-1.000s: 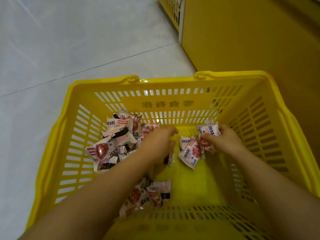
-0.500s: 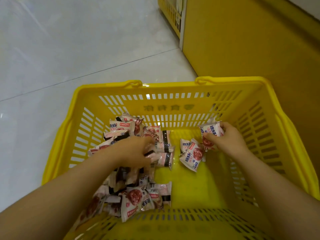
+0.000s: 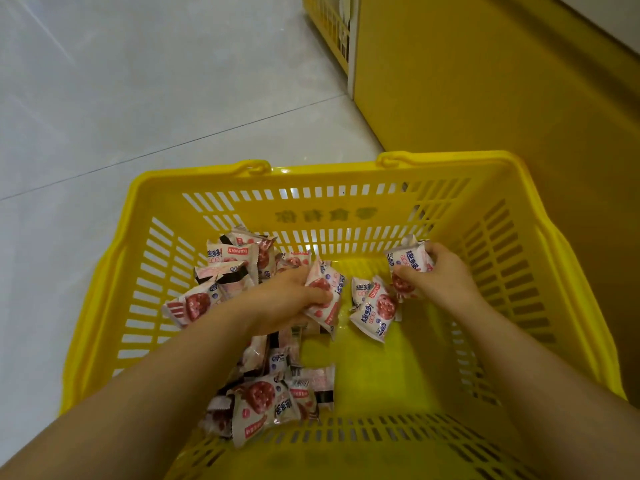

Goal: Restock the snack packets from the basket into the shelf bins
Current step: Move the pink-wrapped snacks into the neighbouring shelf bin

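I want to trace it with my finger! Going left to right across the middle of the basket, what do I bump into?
Slotted yellow plastic basket wall → heap of pink-and-white snack packets → left hand gripping a packet → loose packet on the basket floor → right hand holding packets → the basket's right wall.

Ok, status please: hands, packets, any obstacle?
Left hand shut on packet. Right hand shut on packets. More loose in basket. No obstacle.
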Tool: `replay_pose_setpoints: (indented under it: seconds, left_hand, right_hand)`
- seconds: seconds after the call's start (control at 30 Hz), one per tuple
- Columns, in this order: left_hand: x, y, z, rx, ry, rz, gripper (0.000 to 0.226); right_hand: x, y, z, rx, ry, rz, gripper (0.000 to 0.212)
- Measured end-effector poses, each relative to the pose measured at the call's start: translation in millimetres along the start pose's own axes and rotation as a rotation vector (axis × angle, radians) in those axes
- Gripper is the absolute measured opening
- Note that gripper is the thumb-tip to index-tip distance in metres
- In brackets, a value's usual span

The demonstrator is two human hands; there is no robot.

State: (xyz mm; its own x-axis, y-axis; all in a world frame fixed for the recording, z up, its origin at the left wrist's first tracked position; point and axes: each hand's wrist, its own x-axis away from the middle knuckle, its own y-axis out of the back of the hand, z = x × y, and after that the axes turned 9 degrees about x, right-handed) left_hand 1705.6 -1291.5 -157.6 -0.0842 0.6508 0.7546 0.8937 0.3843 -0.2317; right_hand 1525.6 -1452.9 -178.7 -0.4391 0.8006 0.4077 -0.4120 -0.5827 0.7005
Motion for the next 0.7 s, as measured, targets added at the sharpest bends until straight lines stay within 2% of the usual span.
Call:
replay_pose_setpoints:
  seconds: [0.1,0.23,0.3,0.33,0.47,0.53,0.6,0.7]
  left_hand:
    - [-11.5,-22.1,9.2,-0.227,-0.090,-0.097,0.026]
    - [-23.2,-44.9,13.9,-0.161,-0.211,-0.224,0.043]
    - [-23.3,-41.5,13.6,-0.204,-0.211,-0.232,0.055]
    - [-21.9,-37.6,13.5,-0.227,-0.196,-0.221,0.054]
    - [-19.7,-29.8,17.9,-0.305,-0.087,-0.146,0.024]
    - [-21.8,-30.8,23.3,-0.409,-0.065,-0.137,0.023]
    - [-23.1,-35.7,29.6,-0.465,-0.069,-0.158,0.032]
    - [-26.8,-43.6,40.2,-0.382,-0.092,-0.111,0.067]
  right_hand:
    - [-1.3,0.9,-1.3,-0.018,0.001,-0.009,0.035]
    - [-4.0,0.5,-3.8,-0.038,0.017,-0.038,0.031]
    - [-5.0,-0.4,-3.8,-0.039,0.021,-0.040,0.031]
    - [-5.4,-0.7,-3.5,-0.043,0.021,-0.037,0.031]
    - [-5.6,-1.1,-3.4,-0.053,0.025,-0.031,0.031]
    - [-5.9,-0.9,-4.0,-0.057,0.025,-0.035,0.031]
    - [-6.2,-1.3,-4.9,-0.069,0.020,-0.026,0.030]
    - [-6.2,-2.2,-6.5,-0.080,0.013,-0.012,0.033]
